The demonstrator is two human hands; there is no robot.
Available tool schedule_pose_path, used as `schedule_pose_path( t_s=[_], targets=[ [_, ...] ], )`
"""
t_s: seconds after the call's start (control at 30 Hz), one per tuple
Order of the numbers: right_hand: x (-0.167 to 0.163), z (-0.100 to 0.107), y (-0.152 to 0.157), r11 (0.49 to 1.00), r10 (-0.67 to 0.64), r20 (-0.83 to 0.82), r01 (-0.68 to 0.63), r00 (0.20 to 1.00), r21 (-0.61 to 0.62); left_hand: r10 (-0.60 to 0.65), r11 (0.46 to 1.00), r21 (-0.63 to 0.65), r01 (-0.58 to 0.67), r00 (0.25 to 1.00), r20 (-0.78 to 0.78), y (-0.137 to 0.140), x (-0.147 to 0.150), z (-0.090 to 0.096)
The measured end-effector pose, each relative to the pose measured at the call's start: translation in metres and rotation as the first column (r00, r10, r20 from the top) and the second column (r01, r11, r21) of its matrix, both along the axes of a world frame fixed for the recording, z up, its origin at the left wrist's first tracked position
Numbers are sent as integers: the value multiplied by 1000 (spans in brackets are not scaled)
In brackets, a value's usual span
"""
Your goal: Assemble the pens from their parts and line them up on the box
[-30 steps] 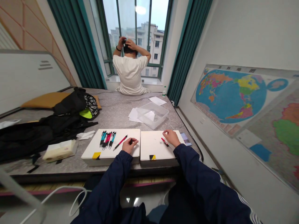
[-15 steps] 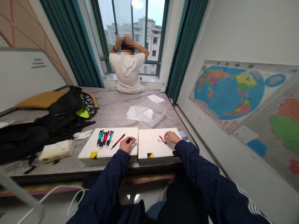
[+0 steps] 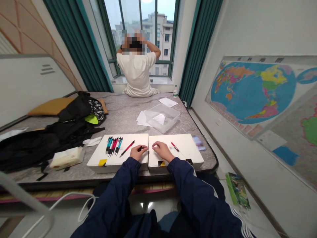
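Beneath both hands (image 3: 137, 153), closed boxes (image 3: 192, 147)

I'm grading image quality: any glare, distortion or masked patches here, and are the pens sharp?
Head view: glare spots on the floor; head view: curtains slant, suggesting wide-angle distortion; head view: pixelation hides the head of the seated person; head view: pens fairly sharp, though small.

Featuring green-framed window (image 3: 131, 13), admitting pale daylight, overlooking buildings (image 3: 169, 36). Flanking window with teal curtains (image 3: 201, 43). Displaying world map (image 3: 250, 92) on white wall (image 3: 252, 29), right of window. Extending grey marbled table (image 3: 121, 112) before window. Reflecting light on glossy floor (image 3: 135, 202), far from window.
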State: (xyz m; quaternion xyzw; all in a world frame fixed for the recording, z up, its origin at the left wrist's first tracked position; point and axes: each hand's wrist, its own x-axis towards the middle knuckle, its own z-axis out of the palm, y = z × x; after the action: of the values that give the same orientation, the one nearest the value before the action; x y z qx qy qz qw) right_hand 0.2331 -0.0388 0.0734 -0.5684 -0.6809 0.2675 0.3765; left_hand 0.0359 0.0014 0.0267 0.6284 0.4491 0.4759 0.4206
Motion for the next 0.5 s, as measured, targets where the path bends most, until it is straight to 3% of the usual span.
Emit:
schedule_pose_path(
  t_s=[0.13,0.3,0.5],
  targets=[
    [-37,-23,-4,998,-70,-89,70,994,-6,-22,1000,2,22,998,-63,0,0,1],
    [-36,-40,-11,992,-123,-162,124,979,-1,-36,999,-17,34,993,-109,-2,2,3],
    [-40,-40,-3,978,-207,-123,201,971,-63,-69,997,-25,67,989,-127,-3,2,5]
  ],
)
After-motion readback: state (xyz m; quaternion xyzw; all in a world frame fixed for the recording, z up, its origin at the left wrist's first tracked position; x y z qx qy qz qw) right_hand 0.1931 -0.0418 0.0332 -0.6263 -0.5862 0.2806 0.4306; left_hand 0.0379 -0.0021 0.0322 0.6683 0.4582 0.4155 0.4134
